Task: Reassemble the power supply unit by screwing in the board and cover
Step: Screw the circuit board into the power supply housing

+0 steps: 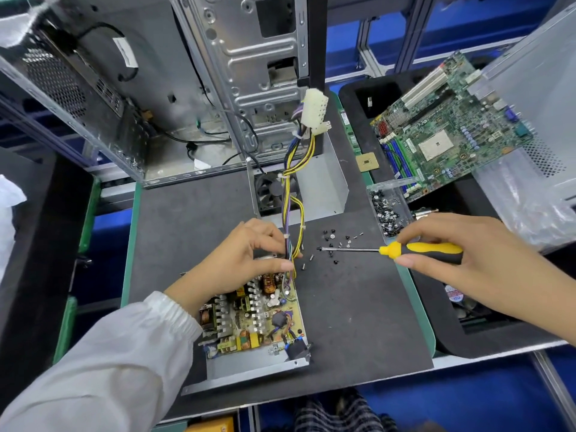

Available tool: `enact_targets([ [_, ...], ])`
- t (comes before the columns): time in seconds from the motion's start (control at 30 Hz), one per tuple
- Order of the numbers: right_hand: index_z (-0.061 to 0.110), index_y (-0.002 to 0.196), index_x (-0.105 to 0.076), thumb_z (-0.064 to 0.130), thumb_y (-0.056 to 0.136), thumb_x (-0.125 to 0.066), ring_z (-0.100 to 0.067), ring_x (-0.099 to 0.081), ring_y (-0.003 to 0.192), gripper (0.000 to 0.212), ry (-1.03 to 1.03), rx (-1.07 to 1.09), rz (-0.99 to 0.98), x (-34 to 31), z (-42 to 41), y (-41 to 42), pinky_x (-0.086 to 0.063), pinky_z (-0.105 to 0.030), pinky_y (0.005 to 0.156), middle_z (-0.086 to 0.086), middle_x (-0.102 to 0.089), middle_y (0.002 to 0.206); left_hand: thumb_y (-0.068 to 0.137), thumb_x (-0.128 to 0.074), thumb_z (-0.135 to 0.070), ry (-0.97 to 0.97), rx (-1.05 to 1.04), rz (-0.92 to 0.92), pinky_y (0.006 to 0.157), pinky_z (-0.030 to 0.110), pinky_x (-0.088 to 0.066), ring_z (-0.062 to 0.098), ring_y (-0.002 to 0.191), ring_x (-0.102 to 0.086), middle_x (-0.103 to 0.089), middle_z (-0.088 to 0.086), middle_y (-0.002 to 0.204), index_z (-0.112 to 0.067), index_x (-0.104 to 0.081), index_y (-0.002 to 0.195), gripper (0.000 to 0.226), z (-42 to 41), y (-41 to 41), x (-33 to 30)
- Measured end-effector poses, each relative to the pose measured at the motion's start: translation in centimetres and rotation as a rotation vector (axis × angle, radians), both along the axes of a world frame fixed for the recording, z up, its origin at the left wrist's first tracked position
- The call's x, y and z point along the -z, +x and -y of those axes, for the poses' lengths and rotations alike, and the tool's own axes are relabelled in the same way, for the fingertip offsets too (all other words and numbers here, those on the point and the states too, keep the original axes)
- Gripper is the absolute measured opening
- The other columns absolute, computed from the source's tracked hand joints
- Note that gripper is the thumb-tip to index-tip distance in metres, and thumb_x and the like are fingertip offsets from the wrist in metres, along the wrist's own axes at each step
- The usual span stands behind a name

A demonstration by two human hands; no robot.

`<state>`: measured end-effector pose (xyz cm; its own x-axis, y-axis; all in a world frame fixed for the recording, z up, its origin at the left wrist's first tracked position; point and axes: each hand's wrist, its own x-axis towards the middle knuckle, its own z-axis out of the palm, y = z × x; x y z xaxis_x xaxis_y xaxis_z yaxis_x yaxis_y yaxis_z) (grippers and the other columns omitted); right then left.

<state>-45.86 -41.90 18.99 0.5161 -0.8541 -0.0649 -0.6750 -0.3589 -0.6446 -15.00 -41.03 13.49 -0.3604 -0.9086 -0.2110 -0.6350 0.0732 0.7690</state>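
Near the middle of the dark mat, the right hand (477, 260) is gripping a yellow-and-black screwdriver (405, 251) by its handle, fingers curled round it, and the shaft is lying almost level, pointing left. A small dark screw seems to be sitting at its tip (319, 249), though it is too small for me to be sure. Just beside it the left hand (246, 260) is pinching the bundle of yellow, black and purple wires (291, 213) where they rise from the power supply board (252, 313), thumb and fingertips closing on them.

The board is sitting in its open metal tray (249, 366) by the mat's near edge, left of centre. Loose screws (335, 241) are lying scattered on the mat between the two hands, and a clear box of more screws (386, 213) is standing at the mat's right edge. The cover with its fan (321, 185) is standing apart, toward the far edge, with the white connector (316, 110) leaning above it.

To my eye the board-fixing step is under way: the cover is off, and the wires are being held aside to expose a mounting hole. The next move calls for tipping the driver upright over a corner hole of the board, keeping the screw seated, and the wires clear of the tip.
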Motion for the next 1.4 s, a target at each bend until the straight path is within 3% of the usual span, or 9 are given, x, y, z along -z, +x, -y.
enact_targets([
  [0.1,0.042,0.086,-0.061,0.061,0.076,-0.052,-0.006,-0.058,0.082,0.024,0.013,0.002,-0.017,0.1,-0.1,-0.2,-0.05,-0.038,0.071,0.013,-0.064,0.084,0.073,-0.072,-0.042,-0.042,0.056,0.026,0.114,0.051,-0.023,0.01,0.124,-0.041,-0.062,-0.01,0.115,-0.015,-0.08,0.093,0.034,-0.2,0.2,0.1],
  [0.3,0.038,0.086,-0.064,0.06,0.076,-0.051,0.004,-0.057,0.075,0.027,0.026,-0.022,-0.052,0.2,-0.3,0.3,-0.045,-0.02,0.062,0.017,-0.061,0.08,0.075,-0.08,-0.023,-0.108,-0.26,-0.12,0.097,0.015,-0.037,0.002,0.113,-0.054,-0.062,-0.007,0.109,-0.006,-0.069,0.059,0.026,-1.3,-0.2,0.8],
  [0.43,0.039,0.092,-0.062,0.062,0.078,-0.048,-0.004,-0.053,0.077,0.03,-0.02,-0.102,-0.171,0.4,0.1,2.2,-0.044,-0.028,0.07,0.018,-0.058,0.081,0.085,-0.072,-0.007,-0.049,-0.351,-0.098,0.096,0.027,-0.047,0.008,0.101,-0.063,-0.064,0.0,0.108,-0.007,-0.07,0.075,0.01,-1.0,0.0,0.8],
  [0.57,0.04,0.098,-0.058,0.059,0.083,-0.044,-0.004,-0.043,0.074,0.027,-0.116,-0.19,-0.336,0.6,0.9,4.6,-0.038,-0.024,0.063,0.017,-0.048,0.078,0.084,-0.073,-0.021,-0.06,-0.328,0.015,0.079,0.006,-0.043,-0.009,0.095,-0.054,-0.045,0.003,0.117,-0.008,-0.055,0.106,0.031,-0.8,0.5,0.4],
  [0.73,0.038,0.099,-0.056,0.056,0.087,-0.045,-0.007,-0.037,0.069,0.023,-0.2,-0.237,-0.44,0.4,1.8,6.5,-0.03,-0.025,0.058,0.018,-0.036,0.071,0.079,-0.04,-0.064,-0.078,-0.26,0.512,0.082,0.037,-0.045,0.016,0.085,-0.057,-0.057,-0.006,0.093,-0.023,-0.06,0.112,0.056,-1.7,0.7,0.3],
  [0.8,0.038,0.098,-0.056,0.056,0.086,-0.045,-0.005,-0.037,0.066,0.024,-0.201,-0.236,-0.442,0.4,1.9,6.8,-0.028,-0.023,0.056,0.017,-0.036,0.07,0.084,-0.034,-0.065,-0.129,-0.206,0.496,0.073,0.033,-0.04,0.012,0.075,-0.053,-0.052,-0.008,0.075,-0.028,-0.061,0.119,0.058,-2.3,0.9,0.6],
  [0.93,0.038,0.099,-0.056,0.057,0.087,-0.043,-0.007,-0.039,0.07,0.026,-0.206,-0.244,-0.468,0.9,1.8,7.5,-0.027,-0.022,0.053,0.015,-0.036,0.071,0.088,-0.033,-0.062,-0.169,-0.133,0.503,0.063,0.032,-0.042,0.013,0.09,-0.061,-0.061,-0.014,0.098,-0.042,-0.048,0.136,0.054,-2.9,1.8,1.1],
  [1.1,0.032,0.103,-0.057,0.053,0.091,-0.043,-0.013,-0.042,0.072,0.028,-0.253,-0.246,-0.538,1.4,2.0,8.6,-0.034,-0.028,0.057,0.008,-0.047,0.083,0.08,-0.023,-0.067,-0.118,-0.114,0.661,0.064,0.033,-0.049,0.015,0.077,-0.062,-0.063,-0.008,0.08,-0.032,-0.062,0.111,0.061,-2.5,2.0,1.8],
  [1.4,0.031,0.1,-0.057,0.052,0.092,-0.044,-0.016,-0.052,0.077,0.026,-0.247,-0.248,-0.535,1.1,2.6,8.6,-0.034,-0.028,0.057,0.007,-0.051,0.083,0.075,-0.041,-0.071,0.105,-0.143,0.756,0.064,0.033,-0.049,0.02,0.071,-0.06,-0.061,-0.004,0.075,-0.029,-0.066,0.1,0.055,-1.1,1.2,1.8],
])
